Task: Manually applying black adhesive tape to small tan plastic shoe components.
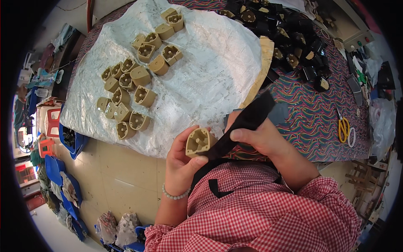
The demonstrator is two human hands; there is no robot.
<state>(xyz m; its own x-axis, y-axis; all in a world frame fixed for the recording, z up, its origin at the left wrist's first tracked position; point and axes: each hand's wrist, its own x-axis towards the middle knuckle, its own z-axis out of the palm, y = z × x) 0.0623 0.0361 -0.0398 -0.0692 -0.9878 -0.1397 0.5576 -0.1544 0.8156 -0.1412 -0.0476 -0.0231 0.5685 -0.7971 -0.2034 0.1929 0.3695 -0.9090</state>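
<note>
My left hand (183, 155) grips a tan, hollow plastic housing (198, 143) with rounded sides. Its open end, with posts inside, faces up toward me. Along the housing's right side runs a wide, glossy-looking black strip (250, 115), its lower end touching that side near my left thumb. Up and to the right, the strip's other end is pinched in my right hand (260, 136), thumb on top and the other fingers mostly hidden behind it. On the white woven sheet (201, 71) ahead lie several loose tan housings (145, 96), some open end up.
At the far right is a heap of black-wrapped housings (291, 61) on a wavy-patterned cloth (306, 122). Yellow-handled scissors (343, 129) lie at the right beside a white ring (351, 137). Blue bins (71, 140) and a red stool (53, 122) stand on the floor at left.
</note>
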